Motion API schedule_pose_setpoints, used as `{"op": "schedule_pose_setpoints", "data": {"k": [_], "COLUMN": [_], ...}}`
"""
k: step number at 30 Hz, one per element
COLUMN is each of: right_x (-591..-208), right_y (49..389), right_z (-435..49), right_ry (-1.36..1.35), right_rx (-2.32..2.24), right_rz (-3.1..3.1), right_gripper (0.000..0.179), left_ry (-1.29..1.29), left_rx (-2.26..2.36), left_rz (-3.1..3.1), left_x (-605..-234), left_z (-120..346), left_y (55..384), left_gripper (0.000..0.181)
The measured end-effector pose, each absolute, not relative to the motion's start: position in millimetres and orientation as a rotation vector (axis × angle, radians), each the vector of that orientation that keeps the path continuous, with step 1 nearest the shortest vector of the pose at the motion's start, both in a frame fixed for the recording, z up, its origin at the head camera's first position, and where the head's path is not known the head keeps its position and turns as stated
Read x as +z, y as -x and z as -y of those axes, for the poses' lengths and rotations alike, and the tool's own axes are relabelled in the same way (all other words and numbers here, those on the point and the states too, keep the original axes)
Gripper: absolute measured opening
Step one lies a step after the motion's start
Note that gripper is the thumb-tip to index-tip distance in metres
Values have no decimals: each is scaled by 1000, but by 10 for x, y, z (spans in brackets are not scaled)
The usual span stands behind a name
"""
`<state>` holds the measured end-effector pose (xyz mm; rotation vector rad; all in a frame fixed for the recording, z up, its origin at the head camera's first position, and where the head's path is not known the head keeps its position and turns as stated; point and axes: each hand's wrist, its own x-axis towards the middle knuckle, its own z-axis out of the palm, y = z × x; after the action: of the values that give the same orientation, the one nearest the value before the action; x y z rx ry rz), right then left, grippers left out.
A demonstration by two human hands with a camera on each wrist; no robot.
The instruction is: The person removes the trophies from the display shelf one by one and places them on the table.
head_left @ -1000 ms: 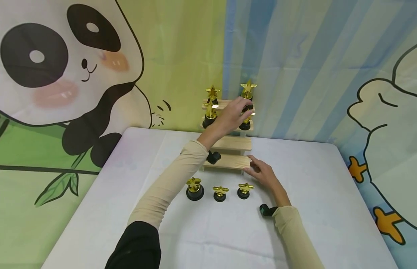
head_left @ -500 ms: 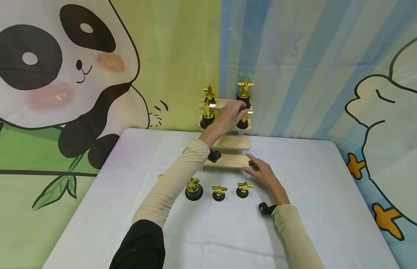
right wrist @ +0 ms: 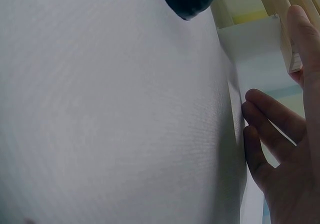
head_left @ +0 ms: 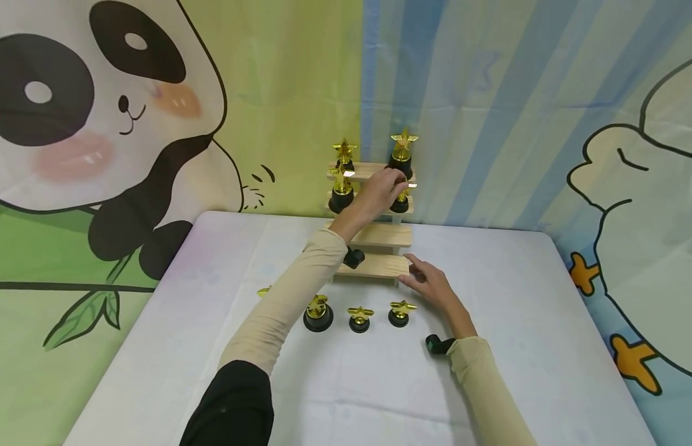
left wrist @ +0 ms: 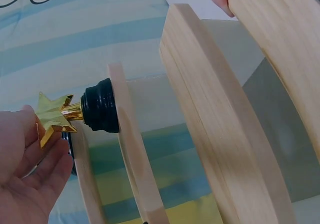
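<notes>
A tiered wooden display stand (head_left: 373,266) bears several gold star trophies with black bases. My left hand (head_left: 373,195) reaches over it to the upper tiers. Its fingers hold the base of the top-right trophy (head_left: 401,148), which the hand partly hides. Right beside these fingers, in the left wrist view, the gold star of the second-tier trophy (left wrist: 100,106) overlaps the hand. My right hand (head_left: 432,285) grips the right end of the lowest plank, thumb against the wood. In the right wrist view its other fingers (right wrist: 272,116) are spread close to the tablecloth.
Standing on the white table (head_left: 546,347) before the stand are a larger trophy (head_left: 318,314) and two smaller ones (head_left: 359,319), (head_left: 401,313). Another gold star (head_left: 264,291) peeks out behind the left sleeve. Two trophies occupy the left ends of the upper tiers. A printed curtain hangs behind.
The left hand shifts slightly down and left along with the top-right trophy's base, and its fingers draw in. The right hand stays on the lowest plank. The head view drifts slightly.
</notes>
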<state>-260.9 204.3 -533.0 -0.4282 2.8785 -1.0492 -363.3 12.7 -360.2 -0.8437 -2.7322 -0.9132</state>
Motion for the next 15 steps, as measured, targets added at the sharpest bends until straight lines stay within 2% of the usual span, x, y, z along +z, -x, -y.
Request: {"op": "schedule_pose_setpoints", "data": {"k": [15], "right_x": [-5315], "right_y": [2602], "right_z": [-2037], "right_ry": [441], "right_rx": [-1039], "right_rz": [-2892], "right_gripper": [67], "left_ry": [855], "left_rx": [-959], "left_rz": [2732], "left_x": [-3668], "left_z": [-151], "left_y": [3664], "left_gripper": [22]}}
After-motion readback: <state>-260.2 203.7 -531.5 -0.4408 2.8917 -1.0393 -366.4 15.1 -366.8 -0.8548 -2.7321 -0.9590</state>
